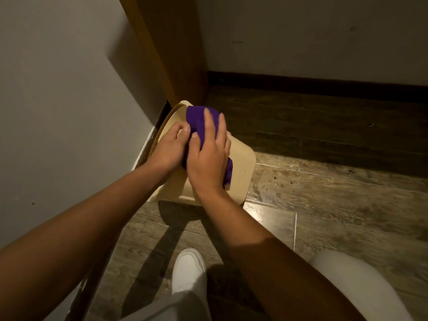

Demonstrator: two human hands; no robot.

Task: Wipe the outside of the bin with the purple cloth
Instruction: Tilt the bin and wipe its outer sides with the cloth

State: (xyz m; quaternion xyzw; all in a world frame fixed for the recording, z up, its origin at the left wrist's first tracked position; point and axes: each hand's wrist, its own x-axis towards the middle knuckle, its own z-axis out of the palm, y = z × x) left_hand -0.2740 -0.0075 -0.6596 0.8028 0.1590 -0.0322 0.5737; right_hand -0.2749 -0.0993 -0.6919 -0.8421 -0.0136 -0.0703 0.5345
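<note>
A cream plastic bin [240,167] lies tipped on its side on the floor, its open mouth turned toward the left wall. A purple cloth [196,121] is draped over its upper side. My right hand [208,156] presses flat on the cloth, fingers spread, with cloth showing beyond the fingertips and beside the wrist. My left hand [170,147] curls over the bin's rim next to the cloth, its thumb touching the cloth's edge. Much of the bin is hidden under both hands.
A grey wall [64,100] runs close along the left. A wooden door frame [171,47] stands just behind the bin. Wood-look floor tiles [335,200] stretch to the right up to a dark skirting board. My white shoe [188,272] and trouser leg are below.
</note>
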